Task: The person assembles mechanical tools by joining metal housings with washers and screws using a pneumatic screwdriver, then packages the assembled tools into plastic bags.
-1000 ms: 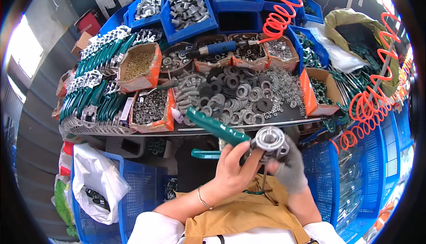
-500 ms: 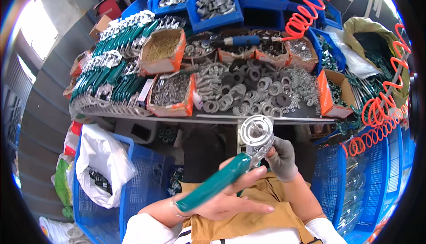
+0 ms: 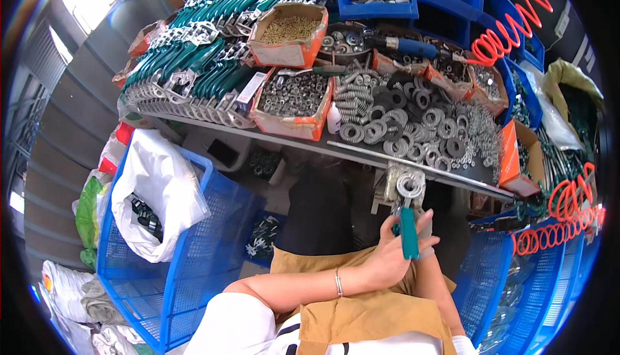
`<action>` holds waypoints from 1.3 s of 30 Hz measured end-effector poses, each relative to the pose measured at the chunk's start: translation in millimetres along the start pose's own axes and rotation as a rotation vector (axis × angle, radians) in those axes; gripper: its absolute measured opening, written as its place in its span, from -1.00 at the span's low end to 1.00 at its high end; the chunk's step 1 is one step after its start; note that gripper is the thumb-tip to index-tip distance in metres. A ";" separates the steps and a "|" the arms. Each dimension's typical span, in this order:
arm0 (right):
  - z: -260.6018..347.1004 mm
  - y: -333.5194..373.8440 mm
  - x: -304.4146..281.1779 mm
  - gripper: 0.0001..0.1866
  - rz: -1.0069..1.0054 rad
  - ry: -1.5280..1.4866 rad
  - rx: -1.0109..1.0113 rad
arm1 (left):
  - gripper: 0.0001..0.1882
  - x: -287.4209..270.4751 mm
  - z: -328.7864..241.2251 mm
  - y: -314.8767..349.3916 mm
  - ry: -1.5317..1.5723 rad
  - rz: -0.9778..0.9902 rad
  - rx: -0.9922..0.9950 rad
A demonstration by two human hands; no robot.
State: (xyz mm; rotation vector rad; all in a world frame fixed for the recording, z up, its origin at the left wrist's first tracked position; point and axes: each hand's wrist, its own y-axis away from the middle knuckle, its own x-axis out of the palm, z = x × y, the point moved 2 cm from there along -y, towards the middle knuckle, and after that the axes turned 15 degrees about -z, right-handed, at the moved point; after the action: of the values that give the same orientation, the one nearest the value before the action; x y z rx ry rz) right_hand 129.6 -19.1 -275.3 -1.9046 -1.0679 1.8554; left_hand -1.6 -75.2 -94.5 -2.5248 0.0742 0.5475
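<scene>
Left hand grips green-handled clamp at lower centre, below bench; right hand mostly hidden behind it, grip can't tell; looks mid-assembly; next likely needs metal head steadied.

I can't see my right hand properly — my left hand and the green-handled tool cover it. The tool's metal head blurs against the bench edge.

Washers heaped mid-surface, box of nuts to their left, handled tools stacked further left. Wire basket below the surface, bag in it.
</scene>
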 end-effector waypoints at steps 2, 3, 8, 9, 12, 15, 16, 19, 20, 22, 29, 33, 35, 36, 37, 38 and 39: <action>-3.0 -58.8 -40.6 -0.75 0.254 -0.635 0.234 | -0.41 -5.7 2.0 8.3 -0.127 -0.044 0.045; -21.3 -72.4 -50.2 -0.75 0.482 -0.933 0.218 | -0.41 -7.8 0.4 9.0 -0.112 -0.045 0.050; -29.4 -108.3 -83.0 -0.80 0.617 -1.069 0.380 | -0.44 -10.6 5.0 5.7 -0.051 0.114 0.041; -30.9 -114.9 -85.6 -0.80 0.619 -1.069 0.381 | -0.46 -10.0 8.2 5.4 -0.059 0.168 0.044; -29.0 -128.9 -95.2 -0.83 0.754 -0.919 0.138 | -0.50 -14.5 7.6 13.2 -0.056 0.151 0.052; -31.5 -129.4 -86.4 -0.84 0.725 -0.823 0.039 | -0.54 -18.5 3.1 8.1 -0.013 0.072 0.043; -32.8 -121.0 -81.7 -0.84 0.736 -0.896 0.125 | -0.54 -18.4 4.0 9.9 -0.006 0.076 0.038; -25.4 -115.0 -77.1 -0.85 0.598 -0.980 0.173 | -0.58 -16.3 15.9 12.8 -0.029 0.103 0.063; -24.3 -112.5 -74.3 -0.85 0.602 -0.984 0.176 | -0.58 -14.3 20.5 11.6 -0.036 0.082 0.083; -23.4 -105.8 -69.0 -0.88 0.720 -1.123 0.352 | -0.58 -11.5 21.7 14.3 -0.044 0.065 0.099; -27.0 -110.0 -71.0 -0.80 0.714 -1.006 0.218 | -0.50 -15.9 22.5 5.9 -0.072 0.028 0.091; -48.1 -165.3 -116.4 -0.93 0.493 -0.716 0.472 | -0.51 -15.6 36.0 8.1 -0.061 -0.030 0.081; -76.7 -206.0 -140.0 -0.84 0.310 -0.770 0.621 | -0.53 -10.9 35.4 9.5 -0.072 -0.009 0.105; -71.8 -237.7 -149.0 -0.85 0.127 -0.716 0.455 | -0.54 -8.4 36.0 11.8 -0.067 -0.050 0.113; -46.5 -269.0 -146.1 -0.86 0.025 -0.837 0.363 | -0.55 -8.7 35.6 13.1 -0.061 -0.090 0.123; -15.4 -302.8 -141.9 -0.87 -0.075 -0.963 0.266 | -0.58 -11.5 36.6 14.1 -0.081 -0.071 0.139; 7.9 -333.2 -127.9 -0.88 -0.062 -0.909 -0.018 | -0.58 -14.6 35.0 13.9 -0.090 -0.080 0.142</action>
State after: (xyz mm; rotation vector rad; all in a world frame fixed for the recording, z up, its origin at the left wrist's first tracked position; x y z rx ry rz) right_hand 31.2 123.6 36.8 -0.9573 -1.3319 2.7374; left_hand -30.1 -69.4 -122.4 -2.3510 -0.0203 0.6013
